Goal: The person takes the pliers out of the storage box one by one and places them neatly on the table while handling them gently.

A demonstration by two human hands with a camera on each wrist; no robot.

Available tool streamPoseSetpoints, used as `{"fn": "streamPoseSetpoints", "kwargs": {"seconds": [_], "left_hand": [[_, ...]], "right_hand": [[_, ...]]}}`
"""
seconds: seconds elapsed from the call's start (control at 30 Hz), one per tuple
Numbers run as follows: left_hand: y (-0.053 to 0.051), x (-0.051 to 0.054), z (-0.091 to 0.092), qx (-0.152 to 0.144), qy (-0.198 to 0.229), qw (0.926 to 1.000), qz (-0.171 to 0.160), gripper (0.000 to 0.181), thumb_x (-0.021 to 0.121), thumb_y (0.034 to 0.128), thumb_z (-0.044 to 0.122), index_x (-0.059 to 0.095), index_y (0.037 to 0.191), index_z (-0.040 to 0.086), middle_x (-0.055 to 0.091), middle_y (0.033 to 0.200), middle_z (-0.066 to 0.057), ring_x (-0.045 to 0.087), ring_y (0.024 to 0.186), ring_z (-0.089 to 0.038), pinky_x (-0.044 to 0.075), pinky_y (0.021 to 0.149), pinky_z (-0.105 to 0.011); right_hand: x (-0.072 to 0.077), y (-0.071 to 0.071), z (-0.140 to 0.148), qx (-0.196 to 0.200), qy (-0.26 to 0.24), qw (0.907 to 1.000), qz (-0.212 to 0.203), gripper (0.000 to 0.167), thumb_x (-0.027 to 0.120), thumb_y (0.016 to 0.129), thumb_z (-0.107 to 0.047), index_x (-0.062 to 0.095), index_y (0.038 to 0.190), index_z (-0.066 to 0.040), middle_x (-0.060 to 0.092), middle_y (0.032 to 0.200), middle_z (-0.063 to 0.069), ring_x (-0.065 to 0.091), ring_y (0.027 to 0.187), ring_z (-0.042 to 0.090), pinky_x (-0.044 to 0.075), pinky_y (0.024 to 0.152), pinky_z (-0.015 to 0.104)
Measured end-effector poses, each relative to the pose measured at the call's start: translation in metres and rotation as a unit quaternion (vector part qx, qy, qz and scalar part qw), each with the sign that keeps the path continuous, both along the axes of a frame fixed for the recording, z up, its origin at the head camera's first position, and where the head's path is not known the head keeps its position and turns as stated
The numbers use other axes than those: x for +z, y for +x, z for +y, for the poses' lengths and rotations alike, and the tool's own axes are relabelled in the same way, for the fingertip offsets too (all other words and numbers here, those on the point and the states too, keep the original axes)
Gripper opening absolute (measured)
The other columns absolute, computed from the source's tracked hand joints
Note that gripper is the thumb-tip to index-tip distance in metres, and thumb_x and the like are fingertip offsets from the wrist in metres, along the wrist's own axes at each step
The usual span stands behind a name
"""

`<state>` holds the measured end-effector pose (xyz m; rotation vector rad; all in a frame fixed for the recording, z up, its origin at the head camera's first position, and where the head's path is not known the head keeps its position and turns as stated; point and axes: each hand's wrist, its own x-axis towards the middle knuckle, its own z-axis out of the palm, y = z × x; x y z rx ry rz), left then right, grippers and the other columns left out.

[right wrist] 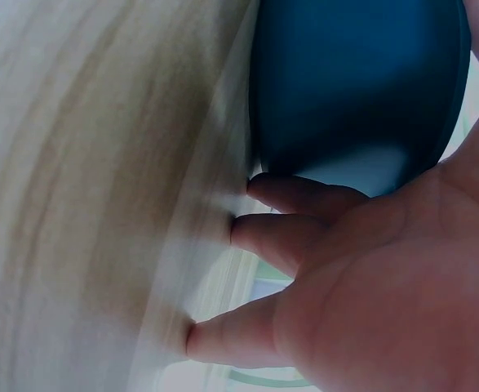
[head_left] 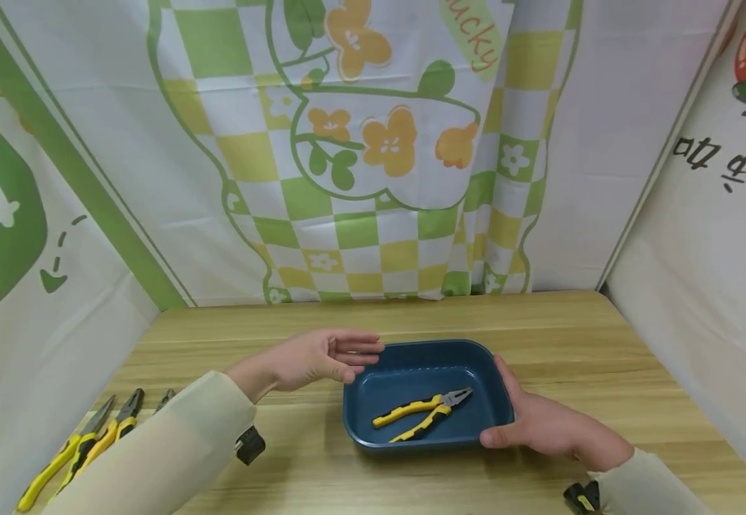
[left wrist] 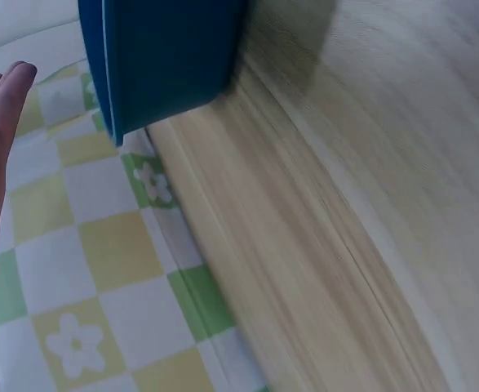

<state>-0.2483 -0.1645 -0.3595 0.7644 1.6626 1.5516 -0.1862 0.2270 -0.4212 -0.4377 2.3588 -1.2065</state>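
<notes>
A dark blue rectangular tray (head_left: 427,446) sits on the wooden table, with yellow-and-black combination pliers (head_left: 425,415) lying inside it, jaws toward the far right. My right hand (head_left: 543,423) holds the tray's right end, thumb at the near corner and fingers along the outer side. In the right wrist view, several fingertips (right wrist: 247,331) of that hand reach down to the tabletop beside the tray wall (right wrist: 361,73). My left hand (head_left: 321,357) hovers by the tray's far left corner, fingers extended and holding nothing. The left wrist view shows its fingers (left wrist: 9,102) apart from the tray (left wrist: 170,65).
Several more pliers with yellow-and-black handles lie at the table's left, including a long-nosed pair (head_left: 83,447), partly covered by my left sleeve (head_left: 167,436). A patterned cloth (head_left: 373,236) hangs behind the table's (head_left: 540,322) back edge. Printed cloth walls stand left and right.
</notes>
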Motion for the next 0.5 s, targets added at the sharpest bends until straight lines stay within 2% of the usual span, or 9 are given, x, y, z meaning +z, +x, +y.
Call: {"fn": "streamPoseSetpoints", "kwargs": {"seconds": [0.2,0.37,0.5], "left_hand": [[-0.011,-0.003,0.027,0.009,-0.056,0.9972,-0.05,0.061,0.062,0.0975,-0.001,0.033,0.152,-0.004,0.043,0.15,-0.019,0.047,0.133,-0.028,0.042,0.105,-0.041],[-0.014,-0.01,0.047,0.004,-0.101,0.9933,-0.057,0.06,0.064,0.0965,0.001,0.037,0.149,-0.006,0.048,0.146,-0.02,0.052,0.129,-0.026,0.046,0.101,-0.039],[-0.019,-0.014,0.062,0.005,-0.11,0.9917,-0.066,0.06,0.067,0.0951,0.002,0.038,0.147,-0.009,0.049,0.144,-0.024,0.055,0.125,-0.029,0.049,0.098,-0.039]], "right_hand": [[-0.001,0.0,0.001,-0.003,0.0,1.0,-0.006,0.128,0.08,0.085,-0.037,-0.023,0.154,-0.008,0.022,0.154,0.036,0.039,0.132,0.038,0.027,0.109,0.059],[-0.002,-0.001,0.001,0.003,-0.001,1.0,0.003,0.127,0.08,0.086,-0.036,-0.024,0.154,-0.009,0.025,0.153,0.035,0.04,0.132,0.037,0.027,0.108,0.057],[-0.001,-0.001,0.0,-0.001,0.002,1.0,-0.002,0.128,0.081,0.085,-0.036,-0.024,0.154,-0.01,0.026,0.152,0.036,0.04,0.132,0.037,0.027,0.109,0.058]]}}
